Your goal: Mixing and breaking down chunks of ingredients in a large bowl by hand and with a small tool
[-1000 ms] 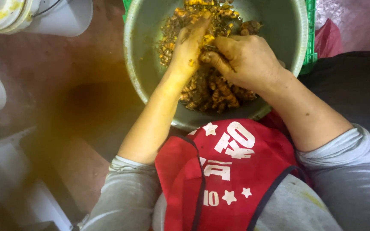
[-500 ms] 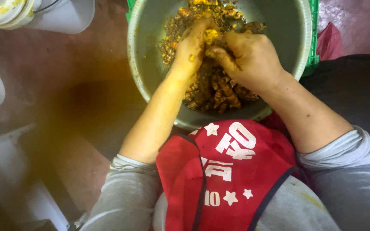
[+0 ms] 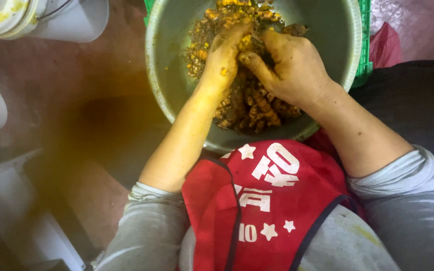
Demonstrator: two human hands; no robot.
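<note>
Hands met over a heap of yellow-brown, knobbly turmeric-like roots (image 3: 249, 108) inside a large round grey metal basin (image 3: 167, 95) that sat on the dark wet floor just ahead of the person's knees. Left hand (image 3: 222, 62), stained yellow, had its fingers curled down around a small clump of the roots at the top of the heap; right hand (image 3: 292, 65) was clenched around the same clump from the other side, thumb pressed against the left fingers. Which exact piece was pinched could not be told, fingers hid it. Judged step: rubbing or breaking pieces between both hands. To do it well, the grip likely needed to stay low over the basin so bits dropped back in, with short firm rubs rather than wide pulls, since the pieces looked wet and slippery. Red apron with white lettering and stars (image 3: 272, 206) hung right at the basin's near rim, so splashes might have landed there. White plastic bucket (image 3: 51, 17) stood well apart at upper left; green plastic crate edge (image 3: 365, 45) touched the basin's right side.
</note>
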